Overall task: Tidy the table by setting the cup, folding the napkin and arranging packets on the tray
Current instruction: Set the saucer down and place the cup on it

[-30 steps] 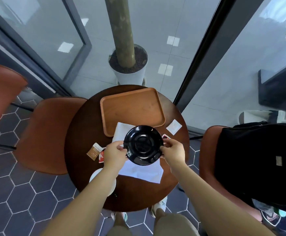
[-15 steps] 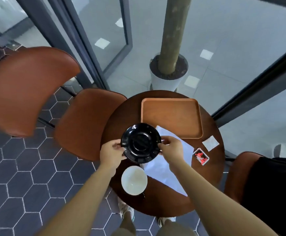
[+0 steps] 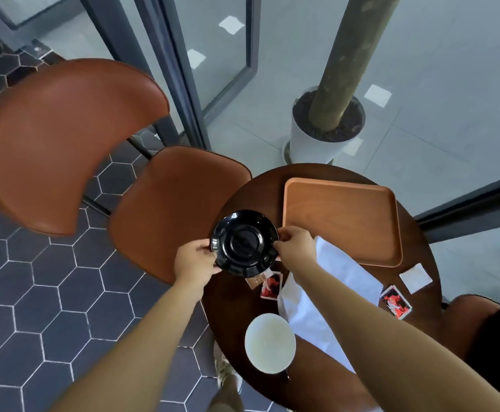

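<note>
A black saucer (image 3: 244, 242) is held above the left edge of the round dark table (image 3: 233, 310). My left hand (image 3: 193, 263) grips its left rim and my right hand (image 3: 294, 246) grips its right rim. An empty wooden tray (image 3: 342, 221) lies at the table's far side. A white napkin (image 3: 332, 289) lies unfolded under my right forearm. A white cup (image 3: 270, 342) stands near the front edge. A red packet (image 3: 272, 286) and a brown packet (image 3: 256, 281) lie just below the saucer. Another red packet (image 3: 396, 301) and a white packet (image 3: 415, 278) lie at the right.
Two brown chairs (image 3: 171, 209) (image 3: 61, 138) stand left of the table, on hexagonal floor tiles. A white pot with a tree trunk (image 3: 323, 135) stands beyond the table by glass walls. A third chair with a black bag (image 3: 498, 352) is at the right.
The saucer, held in both hands, has shifted left off the napkin toward the table's left edge. The view has swung left, uncovering the packets and the cup.
</note>
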A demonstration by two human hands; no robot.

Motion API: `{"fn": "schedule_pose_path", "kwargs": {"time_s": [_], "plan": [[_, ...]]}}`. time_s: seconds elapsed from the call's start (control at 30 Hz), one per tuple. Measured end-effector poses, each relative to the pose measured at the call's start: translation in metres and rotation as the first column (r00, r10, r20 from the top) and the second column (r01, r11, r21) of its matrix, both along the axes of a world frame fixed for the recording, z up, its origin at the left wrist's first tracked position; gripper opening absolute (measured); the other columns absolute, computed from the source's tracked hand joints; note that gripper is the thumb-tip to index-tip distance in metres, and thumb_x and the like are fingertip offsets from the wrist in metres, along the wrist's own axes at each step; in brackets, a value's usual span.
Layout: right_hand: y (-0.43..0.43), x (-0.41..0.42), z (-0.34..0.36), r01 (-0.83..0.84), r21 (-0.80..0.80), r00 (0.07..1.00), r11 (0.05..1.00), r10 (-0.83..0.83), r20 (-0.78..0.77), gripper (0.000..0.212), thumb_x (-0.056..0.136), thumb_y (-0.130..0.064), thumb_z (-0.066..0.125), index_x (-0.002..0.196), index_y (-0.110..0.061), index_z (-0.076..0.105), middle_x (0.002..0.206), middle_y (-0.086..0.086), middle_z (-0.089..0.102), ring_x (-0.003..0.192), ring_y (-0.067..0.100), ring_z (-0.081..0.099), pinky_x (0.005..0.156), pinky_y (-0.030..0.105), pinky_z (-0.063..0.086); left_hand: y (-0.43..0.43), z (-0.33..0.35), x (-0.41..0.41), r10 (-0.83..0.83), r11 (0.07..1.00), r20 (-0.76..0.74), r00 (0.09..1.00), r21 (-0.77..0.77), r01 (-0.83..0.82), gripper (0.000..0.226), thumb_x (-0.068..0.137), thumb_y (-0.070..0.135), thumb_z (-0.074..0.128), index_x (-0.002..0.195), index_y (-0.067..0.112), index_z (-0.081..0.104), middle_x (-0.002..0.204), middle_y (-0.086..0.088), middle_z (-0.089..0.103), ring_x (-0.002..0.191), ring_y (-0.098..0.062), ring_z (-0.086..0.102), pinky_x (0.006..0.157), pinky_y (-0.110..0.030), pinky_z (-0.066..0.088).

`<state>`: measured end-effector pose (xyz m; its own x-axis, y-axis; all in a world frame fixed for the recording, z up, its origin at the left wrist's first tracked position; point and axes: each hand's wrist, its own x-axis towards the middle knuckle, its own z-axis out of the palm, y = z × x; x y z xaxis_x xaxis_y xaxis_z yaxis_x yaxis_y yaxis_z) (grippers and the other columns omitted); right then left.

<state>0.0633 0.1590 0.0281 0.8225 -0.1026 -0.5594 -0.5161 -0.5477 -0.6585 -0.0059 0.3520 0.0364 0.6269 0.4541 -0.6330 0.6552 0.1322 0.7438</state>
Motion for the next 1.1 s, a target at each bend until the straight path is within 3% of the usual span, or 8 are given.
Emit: {"fn": "schedule_pose_path", "kwargs": {"time_s": [0.2, 0.47, 0.6, 0.73, 0.8, 0.87, 0.97, 1.1], "plan": [[0.017, 0.030, -0.024, -0.063, -0.088, 0.998, 0.994, 0.065, 0.010, 0.041, 0.082, -0.007, 0.065, 0.121, -0.016, 0.070, 0.109, 0.002, 0.073, 0.093, 0.024, 0.071, 0.084, 0.044, 0.062, 0.016, -0.027, 0.033, -0.034, 0.998, -0.020, 0.999, 0.050, 0.035, 0.052, 0.085, -0.016, 0.060, 0.065, 0.030, 0.071, 0.072, -0.003, 0.073, 0.078, -0.024, 0.074, 0.059, -0.031, 0.061], [0.022, 0.044, -0.046, -0.091, -0.193, 0.994, 0.977, 0.100, 0.040, 0.035, 0.084, -0.004, 0.062, 0.115, -0.014, 0.071, 0.098, 0.003, 0.072, 0.087, 0.024, 0.071, 0.083, 0.044, 0.061, 0.020, -0.056, 0.054, -0.079, 0.993, -0.035, 0.996, 0.079, 0.082, 0.047, 0.088, -0.016, 0.057, 0.074, 0.028, 0.069, 0.084, -0.011, 0.074, 0.083, -0.027, 0.074, 0.070, -0.039, 0.063], [0.021, 0.045, -0.050, -0.102, -0.241, 0.993, 0.965, 0.114, 0.036, 0.034, 0.084, -0.005, 0.059, 0.114, -0.015, 0.071, 0.091, 0.002, 0.070, 0.085, 0.024, 0.069, 0.080, 0.040, 0.060, 0.017, -0.063, 0.056, -0.104, 0.989, -0.027, 0.994, 0.099, 0.106, 0.056, 0.088, -0.013, 0.059, 0.061, 0.035, 0.072, 0.075, -0.008, 0.075, 0.077, -0.024, 0.075, 0.065, -0.034, 0.062], [0.019, 0.042, -0.052, -0.141, -0.269, 0.986, 0.953, 0.158, 0.042, 0.030, 0.086, -0.003, 0.059, 0.111, -0.012, 0.070, 0.088, 0.002, 0.070, 0.083, 0.024, 0.067, 0.073, 0.034, 0.057, 0.015, -0.069, 0.055, -0.098, 0.989, -0.040, 0.994, 0.110, 0.101, 0.051, 0.090, -0.012, 0.058, 0.076, 0.034, 0.075, 0.076, -0.009, 0.073, 0.079, -0.025, 0.074, 0.068, -0.036, 0.063], [0.018, 0.042, -0.051, -0.171, -0.271, 0.981, 0.947, 0.190, 0.048, 0.025, 0.086, -0.002, 0.059, 0.107, -0.010, 0.070, 0.084, 0.003, 0.067, 0.083, 0.026, 0.067, 0.074, 0.036, 0.059, 0.016, -0.071, 0.056, -0.095, 0.989, -0.040, 0.995, 0.107, 0.099, 0.062, 0.090, -0.012, 0.058, 0.066, 0.043, 0.074, 0.071, -0.005, 0.072, 0.078, -0.024, 0.074, 0.069, -0.037, 0.063], [0.018, 0.042, -0.052, -0.185, -0.278, 0.976, 0.943, 0.209, 0.059, 0.022, 0.087, -0.001, 0.059, 0.105, -0.009, 0.070, 0.084, 0.003, 0.066, 0.083, 0.027, 0.068, 0.072, 0.034, 0.057, 0.017, -0.072, 0.058, -0.092, 0.989, -0.051, 0.995, 0.112, 0.097, 0.058, 0.090, -0.011, 0.058, 0.082, 0.042, 0.079, 0.076, -0.004, 0.074, 0.080, -0.023, 0.074, 0.071, -0.039, 0.064], [0.019, 0.042, -0.053, -0.185, -0.284, 0.975, 0.941, 0.212, 0.067, 0.025, 0.088, -0.001, 0.059, 0.110, -0.009, 0.070, 0.093, 0.007, 0.071, 0.083, 0.024, 0.065, 0.070, 0.029, 0.052, 0.017, -0.074, 0.059, -0.070, 0.991, -0.066, 0.995, 0.108, 0.077, 0.041, 0.092, -0.009, 0.059, 0.127, 0.010, 0.067, 0.100, -0.010, 0.073, 0.090, -0.024, 0.073, 0.077, -0.044, 0.064], [0.017, 0.040, -0.053, -0.193, -0.295, 0.971, 0.936, 0.225, 0.082, 0.024, 0.087, 0.002, 0.059, 0.106, -0.008, 0.071, 0.093, 0.008, 0.071, 0.082, 0.025, 0.065, 0.069, 0.029, 0.051, 0.016, -0.077, 0.058, -0.063, 0.993, -0.046, 0.997, 0.101, 0.067, 0.040, 0.092, -0.008, 0.061, 0.126, 0.011, 0.067, 0.097, -0.007, 0.074, 0.088, -0.022, 0.074, 0.075, -0.040, 0.064]]}}
